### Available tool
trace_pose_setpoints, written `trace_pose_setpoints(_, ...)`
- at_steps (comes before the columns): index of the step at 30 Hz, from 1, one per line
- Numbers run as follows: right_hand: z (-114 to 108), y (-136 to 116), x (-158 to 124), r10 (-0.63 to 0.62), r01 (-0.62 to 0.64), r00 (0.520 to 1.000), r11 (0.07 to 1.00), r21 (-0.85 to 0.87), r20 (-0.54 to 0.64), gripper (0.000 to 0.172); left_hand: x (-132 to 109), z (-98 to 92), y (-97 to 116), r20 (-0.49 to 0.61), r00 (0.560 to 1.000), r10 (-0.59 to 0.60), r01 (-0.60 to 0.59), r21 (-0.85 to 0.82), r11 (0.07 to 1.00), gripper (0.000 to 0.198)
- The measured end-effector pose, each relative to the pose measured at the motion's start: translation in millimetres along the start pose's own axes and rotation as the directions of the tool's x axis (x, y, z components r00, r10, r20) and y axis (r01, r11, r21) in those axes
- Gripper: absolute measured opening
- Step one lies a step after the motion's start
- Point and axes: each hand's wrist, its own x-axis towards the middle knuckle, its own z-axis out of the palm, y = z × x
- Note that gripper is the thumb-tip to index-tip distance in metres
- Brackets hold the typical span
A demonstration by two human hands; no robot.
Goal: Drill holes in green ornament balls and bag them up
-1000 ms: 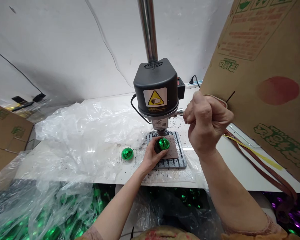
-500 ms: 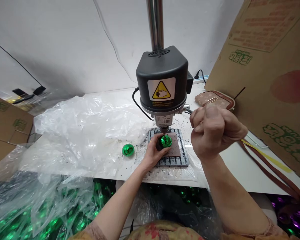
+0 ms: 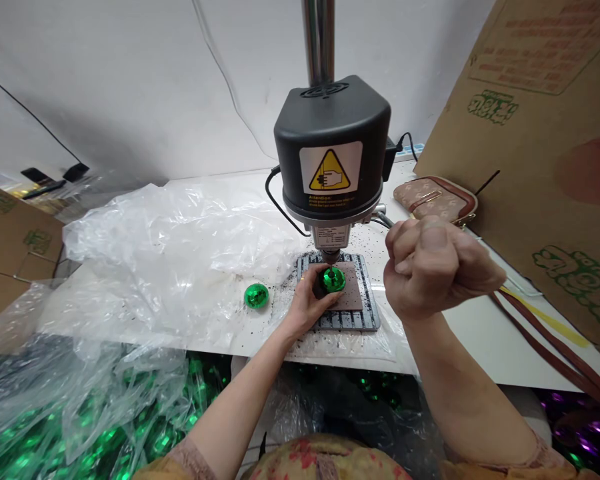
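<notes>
The green piece [image 3: 333, 279] is round, shiny and faceted. It sits on the brown pad [image 3: 354, 298], directly under the drill head [image 3: 333, 150], pinched at its 9 o'clock side in the left hand [image 3: 307, 308] grip. The feed lever [image 3: 381, 220] juts out at 3 o'clock, its end hidden in the right hand [image 3: 437, 267].

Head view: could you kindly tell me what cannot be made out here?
All in the head view:
- Drill bit tip: hidden by the green disc and left hand.
- Lever: mostly buried in the closed right hand.
- Column: cut off by the top edge.
- Warning label small print: too small.
</notes>
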Motion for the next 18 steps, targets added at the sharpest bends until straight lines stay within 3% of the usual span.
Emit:
trace_pose_setpoints(9, 0.9, 9.6, -3.7, -0.179, 0.183, 0.983, 0.978, 0.1, -0.041, 0.047, 0.6, 0.0, 1.5, 0.01, 1.0, -0.017, 0.017, -0.021, 1.0, 0.051)
trace_pose_setpoints(18, -1.9, 13.7, -8.3, -0.202, 0.203, 0.979, 0.975, 0.093, -0.016, 0.045, 0.4, 0.3, -0.3, 0.007, 1.0, -0.007, 0.007, -0.005, 1.0, 0.052)
